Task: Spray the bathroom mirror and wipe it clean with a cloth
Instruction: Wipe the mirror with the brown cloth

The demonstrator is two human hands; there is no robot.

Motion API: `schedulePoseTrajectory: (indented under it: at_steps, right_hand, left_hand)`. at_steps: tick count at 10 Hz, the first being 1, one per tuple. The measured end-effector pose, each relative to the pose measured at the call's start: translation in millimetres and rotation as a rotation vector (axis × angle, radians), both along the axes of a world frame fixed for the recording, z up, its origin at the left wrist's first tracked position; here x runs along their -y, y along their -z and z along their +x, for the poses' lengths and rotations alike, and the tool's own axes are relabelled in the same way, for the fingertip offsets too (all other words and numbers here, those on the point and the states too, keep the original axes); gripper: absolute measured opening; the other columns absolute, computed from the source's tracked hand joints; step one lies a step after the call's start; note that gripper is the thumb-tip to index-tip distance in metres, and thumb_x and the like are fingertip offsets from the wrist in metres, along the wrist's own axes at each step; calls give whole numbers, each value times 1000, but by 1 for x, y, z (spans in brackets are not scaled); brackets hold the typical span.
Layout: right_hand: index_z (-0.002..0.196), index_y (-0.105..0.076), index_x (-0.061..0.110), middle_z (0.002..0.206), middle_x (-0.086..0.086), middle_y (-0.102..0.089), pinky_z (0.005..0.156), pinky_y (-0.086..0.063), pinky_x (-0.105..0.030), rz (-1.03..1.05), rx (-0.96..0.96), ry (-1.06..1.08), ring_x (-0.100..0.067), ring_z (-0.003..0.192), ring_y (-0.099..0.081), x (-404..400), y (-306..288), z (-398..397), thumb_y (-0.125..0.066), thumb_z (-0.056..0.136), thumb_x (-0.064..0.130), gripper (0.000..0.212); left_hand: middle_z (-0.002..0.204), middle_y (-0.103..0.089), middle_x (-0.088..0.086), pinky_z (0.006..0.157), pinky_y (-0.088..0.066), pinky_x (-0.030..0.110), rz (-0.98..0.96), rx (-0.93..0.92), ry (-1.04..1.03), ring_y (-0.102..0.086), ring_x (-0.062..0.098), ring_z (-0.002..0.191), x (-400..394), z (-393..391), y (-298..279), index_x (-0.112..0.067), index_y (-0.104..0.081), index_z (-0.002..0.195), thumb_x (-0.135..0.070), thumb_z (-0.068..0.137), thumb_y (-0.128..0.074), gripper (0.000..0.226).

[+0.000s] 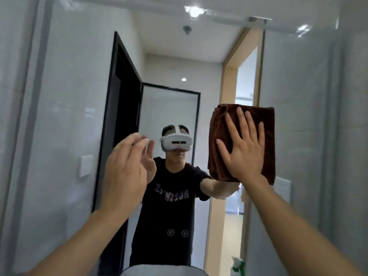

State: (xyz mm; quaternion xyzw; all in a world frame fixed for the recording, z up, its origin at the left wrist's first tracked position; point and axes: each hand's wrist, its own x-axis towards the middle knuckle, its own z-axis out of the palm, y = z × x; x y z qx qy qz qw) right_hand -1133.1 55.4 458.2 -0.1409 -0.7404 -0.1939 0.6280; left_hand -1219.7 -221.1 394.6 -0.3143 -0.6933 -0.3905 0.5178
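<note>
White-tiled bathroom walls framed the scene, and the bathroom mirror (pixel 79 116) filled nearly the whole view, reflecting a dark-framed door, a wood-trimmed doorway and the person in a headset and dark T-shirt.

Toward the mirror's left half, the left hand (pixel 127 168) was raised with its fingers loosely spread and slightly curled, holding nothing. Whether its fingertips touched the glass could not be told; its reflection sat just beyond it. A bare palm landing there would likely leave fresh smears on a part that may already be wiped.

Toward the mirror's right edge, the right hand (pixel 244 148) lay flat with fingers fanned out, pressing a folded brown cloth (pixel 221 124) against the glass. The cloth was held only by pressure, not gripped, so it could slide out from under the palm or unfold and drop if the push eased during a stroke. Its lower right corner hung free and might drag streaks.

At the bottom edge of the view, right of centre, a green and white spray bottle (pixel 238 264) stood beside the rim of a white basin (pixel 159 270). A wide downward wipe could probably knock it over. No wet film or droplets could be made out on the glass, so how much remained to wipe was unclear.
</note>
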Motion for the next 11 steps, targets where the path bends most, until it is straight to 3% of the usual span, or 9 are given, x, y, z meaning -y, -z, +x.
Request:
schedulePoseTrajectory:
  at_steps: [1, 3, 4, 6, 8, 9, 11]
  right_hand:
    - [159, -19, 31, 168, -1, -13, 124, -10, -53, -70, -58, 37, -20, 156, -8, -48, -21, 28, -31, 98, 59, 68]
    - [159, -21, 31, 168, 0, -14, 125, -10, -51, -215, -190, 55, -20, 155, -10, -100, -60, 57, -23, 98, 61, 68]
    - [159, -22, 29, 168, -1, -15, 124, -9, -53, -293, -262, 41, -22, 155, -10, -96, -76, 51, -19, 97, 63, 70]
    - [159, -21, 30, 168, -2, -15, 123, -11, -56, -284, -280, 17, -25, 155, -11, -20, -96, 1, -16, 97, 65, 71]
    - [159, -17, 34, 169, 0, -10, 124, -4, -56, -30, -101, -86, -24, 156, -4, 120, -101, -83, -26, 96, 63, 70]
    - [159, -19, 35, 169, 0, -11, 123, -2, -56, 106, 13, -164, -24, 156, -4, 187, -96, -125, -30, 95, 62, 70]
    - [158, -22, 35, 169, 0, -12, 123, -2, -56, 287, 160, -204, -22, 156, -2, 266, -127, -176, -31, 95, 63, 69]
  left_hand:
    - [145, -46, 4, 108, -41, 47, -50, -83, 39, -43, 25, 134, -30, 12, -16, -11, -54, 135, 4, 87, -54, 50]
    - [147, -43, 4, 110, -40, 47, -121, -200, 38, -42, 24, 136, -47, 23, -49, -14, -51, 138, -22, 92, -32, 50]
    - [147, -44, 5, 107, -42, 47, -93, -240, 5, -44, 26, 134, -29, 13, -58, -13, -54, 135, -18, 91, -34, 49]
    - [136, -57, 16, 103, -37, 39, -47, -201, -149, -52, 34, 125, 20, -26, -64, -4, -62, 127, -26, 93, -32, 51]
    - [135, -57, 15, 97, -47, 50, -14, -184, -229, -53, 34, 123, 83, -47, -73, -5, -61, 127, -21, 95, -38, 42]
    - [140, -53, 11, 100, -47, 52, 27, -134, -238, -51, 34, 128, 116, -66, -73, -10, -59, 131, -7, 94, -54, 37]
    - [139, -52, 12, 99, -47, 52, 15, -106, -318, -51, 34, 125, 180, -87, -72, -11, -55, 132, -6, 92, -58, 41]
